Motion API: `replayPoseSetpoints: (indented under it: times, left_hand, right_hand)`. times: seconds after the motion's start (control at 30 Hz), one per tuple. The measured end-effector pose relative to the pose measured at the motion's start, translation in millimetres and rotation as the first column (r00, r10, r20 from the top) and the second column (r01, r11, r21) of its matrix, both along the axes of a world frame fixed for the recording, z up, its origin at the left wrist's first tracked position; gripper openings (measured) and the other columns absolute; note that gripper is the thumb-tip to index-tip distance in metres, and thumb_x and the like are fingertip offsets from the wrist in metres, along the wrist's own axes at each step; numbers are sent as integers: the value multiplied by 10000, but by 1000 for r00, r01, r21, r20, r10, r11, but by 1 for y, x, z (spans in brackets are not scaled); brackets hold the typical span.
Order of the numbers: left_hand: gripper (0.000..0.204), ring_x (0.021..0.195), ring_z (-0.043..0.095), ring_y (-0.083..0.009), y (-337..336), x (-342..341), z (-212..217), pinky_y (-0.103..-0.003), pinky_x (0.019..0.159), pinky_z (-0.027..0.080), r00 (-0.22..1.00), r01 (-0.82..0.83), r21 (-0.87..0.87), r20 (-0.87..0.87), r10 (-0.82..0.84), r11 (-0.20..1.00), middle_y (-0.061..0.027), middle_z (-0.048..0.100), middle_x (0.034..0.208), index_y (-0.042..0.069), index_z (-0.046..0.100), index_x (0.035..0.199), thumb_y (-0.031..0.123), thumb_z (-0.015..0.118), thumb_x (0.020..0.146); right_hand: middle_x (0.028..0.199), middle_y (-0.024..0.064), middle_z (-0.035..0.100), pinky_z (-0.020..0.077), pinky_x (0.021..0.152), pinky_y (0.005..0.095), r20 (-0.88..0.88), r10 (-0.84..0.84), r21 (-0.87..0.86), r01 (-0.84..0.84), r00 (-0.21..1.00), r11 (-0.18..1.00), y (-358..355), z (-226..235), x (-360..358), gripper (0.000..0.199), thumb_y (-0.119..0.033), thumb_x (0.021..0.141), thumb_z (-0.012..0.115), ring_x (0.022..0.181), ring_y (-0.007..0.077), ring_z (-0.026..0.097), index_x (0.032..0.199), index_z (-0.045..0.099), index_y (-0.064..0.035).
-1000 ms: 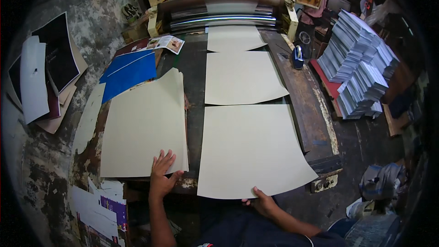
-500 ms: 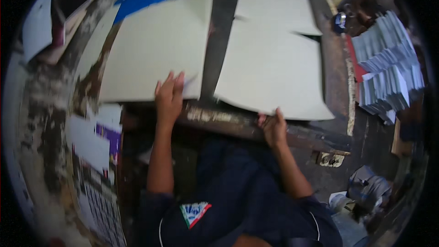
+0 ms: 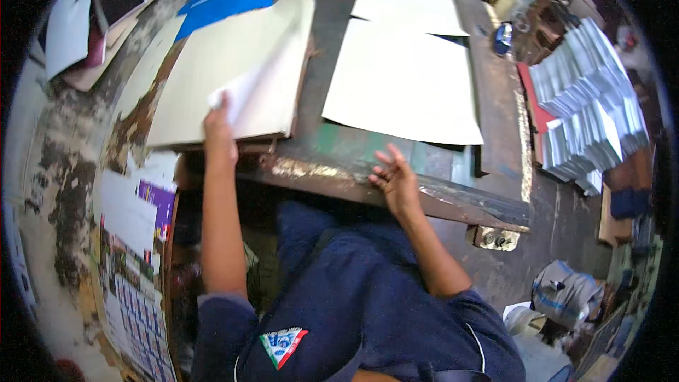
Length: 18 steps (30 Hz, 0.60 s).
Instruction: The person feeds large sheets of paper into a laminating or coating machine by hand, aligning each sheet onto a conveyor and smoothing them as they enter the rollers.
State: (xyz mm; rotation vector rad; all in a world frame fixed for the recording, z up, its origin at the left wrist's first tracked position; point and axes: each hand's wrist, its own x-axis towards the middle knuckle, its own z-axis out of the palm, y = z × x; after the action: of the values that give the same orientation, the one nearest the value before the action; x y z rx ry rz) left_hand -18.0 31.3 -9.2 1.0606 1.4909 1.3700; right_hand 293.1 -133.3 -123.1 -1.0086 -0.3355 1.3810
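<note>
At the left of the table lies a stack of cream paper sheets [image 3: 205, 78]. My left hand [image 3: 220, 131] is at its near edge, fingers closed on the lifted corner of the top sheet [image 3: 249, 95], which curls up and over to the left and is blurred. My right hand [image 3: 397, 180] hovers near the table's front edge, fingers spread and holding nothing. Beyond it, a column of overlapping cream sheets [image 3: 407, 85] runs away from me, its nearest sheet apart from my fingertips.
The worn dark table [image 3: 329, 92] shows between stack and column. Blue sheets [image 3: 233, 0] lie behind the stack. At right are piles of folded white paper [image 3: 583, 106] on a red board [image 3: 537, 102] and a small blue round object [image 3: 503, 39]. A calendar [image 3: 141, 325] hangs at lower left.
My right hand has come away from the nearest sheet of the column, which now lies flatter. My left hand has moved left, raising and folding back the top sheet's corner.
</note>
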Motion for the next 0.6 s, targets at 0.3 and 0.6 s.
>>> replayPoseSetpoints:
  times: [0.3,0.6]
  left_hand:
    - [532,991,624,-334,-58,36,-4,-463,1103,259,677,294,203,-734,-54,934,-223,667,1048,-39,646,1114,445,477,971]
    - [426,1298,462,-312,-107,55,24,-584,1140,-6,359,877,71,-752,-553,474,-39,714,1035,169,744,924,506,483,932]
  right_hand:
    - [1057,104,616,522,767,326,-2,184,76,-183,983,980,5,18,14,438,-280,991,443,821,147,586,1346,456,-23]
    - [925,102,619,500,623,310,97,346,69,-353,933,933,-1,31,36,410,-307,901,609,759,177,604,1140,527,17]
